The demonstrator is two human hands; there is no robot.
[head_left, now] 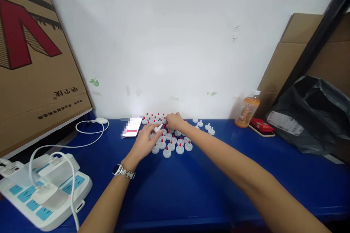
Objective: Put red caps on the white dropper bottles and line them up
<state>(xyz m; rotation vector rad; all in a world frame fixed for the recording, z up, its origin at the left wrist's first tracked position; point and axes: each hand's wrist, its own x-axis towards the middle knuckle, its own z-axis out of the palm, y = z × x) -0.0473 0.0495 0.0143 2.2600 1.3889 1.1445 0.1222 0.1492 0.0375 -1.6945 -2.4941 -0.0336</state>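
Many white nozzle caps with red tips [167,152] stand upright in a cluster on the blue table [175,193]. My left hand [145,139] is at the cluster's left side, its thumb and fingers closed round a white nozzle cap [158,128] that lies tilted, its spout pointing right. Just beyond, my right hand [174,121] reaches into the back of the cluster with curled fingers. Its fingertips are hidden, so what they hold cannot be made out. To the right of that wrist stand several white nozzle caps without red tips [211,131].
A phone [132,127] lies left of the caps. White power strip [46,193] and cables occupy the left front. An orange drink bottle [247,110], a red box [261,125] and a dark plastic bag [308,116] are at right. Cardboard [41,87] leans at left; a white wall is behind.
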